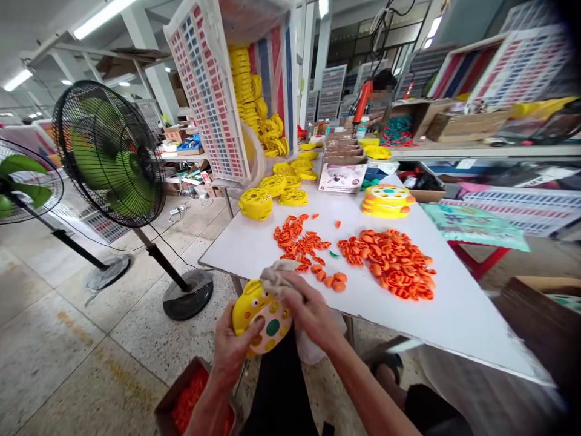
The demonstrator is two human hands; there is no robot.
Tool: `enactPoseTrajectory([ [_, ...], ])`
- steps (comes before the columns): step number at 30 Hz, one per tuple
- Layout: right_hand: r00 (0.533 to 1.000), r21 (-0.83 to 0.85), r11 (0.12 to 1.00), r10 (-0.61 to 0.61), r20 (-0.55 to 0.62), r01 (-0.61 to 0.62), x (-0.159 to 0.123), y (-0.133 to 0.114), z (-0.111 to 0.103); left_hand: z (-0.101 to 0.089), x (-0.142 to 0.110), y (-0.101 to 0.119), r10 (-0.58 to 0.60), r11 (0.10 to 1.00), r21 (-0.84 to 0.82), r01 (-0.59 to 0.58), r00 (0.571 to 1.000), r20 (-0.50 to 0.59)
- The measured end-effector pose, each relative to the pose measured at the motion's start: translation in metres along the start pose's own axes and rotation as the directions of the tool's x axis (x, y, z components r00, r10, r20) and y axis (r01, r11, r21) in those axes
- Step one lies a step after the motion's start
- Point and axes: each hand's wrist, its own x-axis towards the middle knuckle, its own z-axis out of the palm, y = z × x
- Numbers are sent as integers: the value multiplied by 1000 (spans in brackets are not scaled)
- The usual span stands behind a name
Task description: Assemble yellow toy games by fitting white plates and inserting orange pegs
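My left hand (233, 342) is closed around a yellow toy shell (247, 306) with a cartoon face, its thumb pressed on the pale disc that has a green centre and yellow dots. In my right hand (313, 309) is a bunched greyish cloth (276, 280), pressed against the toy's upper right edge. Both hands are just off the near edge of the white table (245, 242). On the tabletop beyond lie a large pile of small orange plastic parts (393, 260) and a smaller orange pile (299, 239).
Yellow shells (256, 203) stand at the table's far left, beside a tilted plastic crate (213, 91). A small carton (342, 172) and stacked yellow toys (385, 201) are at the back. Two floor fans, one a green-bladed fan (109, 151), stand left. Below is a box of red parts (190, 393).
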Motion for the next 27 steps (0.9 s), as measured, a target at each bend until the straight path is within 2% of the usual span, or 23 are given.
enactPoseTrajectory([
  [2, 984, -12, 999, -29, 176, 32, 5, -13, 6, 1, -3, 2, -40, 997, -58, 44, 997, 65],
  [3, 976, -27, 1000, -8, 219, 15, 9, -18, 9, 1, -5, 3, -58, 995, -71, 65, 994, 87],
  [7, 958, 29, 983, 171, 232, -183, 18, -20, 13, 3, -11, 6, -90, 995, -34, 92, 993, 73],
  [9, 966, 127, 970, 181, 184, -206, 16, -14, 14, 6, -12, 6, -107, 989, -101, 110, 994, 29],
  [12, 990, 158, 979, 122, 63, -131, -2, 0, 16, 11, -7, 5, -183, 949, -264, 174, 983, -12],
  [16, 993, -28, 993, 114, -13, -114, -42, 23, 14, 10, 5, 6, -194, 925, -352, 147, 975, -104],
  [19, 996, -118, 990, 71, -46, -76, -62, 35, 7, 7, 12, 5, -181, 917, -376, 132, 978, -99],
  [21, 996, -173, 983, 43, -80, -57, -60, 38, 2, 8, 12, 3, -200, 908, -390, 156, 977, -75],
  [23, 997, -235, 971, 27, -76, -44, -47, 36, -1, 12, 9, -1, -223, 909, -362, 204, 975, -12],
  [25, 999, -332, 943, -34, -25, 24, -30, 30, 1, 19, 6, -5, -247, 910, -332, 250, 968, 53],
  [27, 987, -446, 881, -142, 74, 160, -15, 22, 11, 28, 5, -8, -266, 885, -380, 269, 962, 61],
])
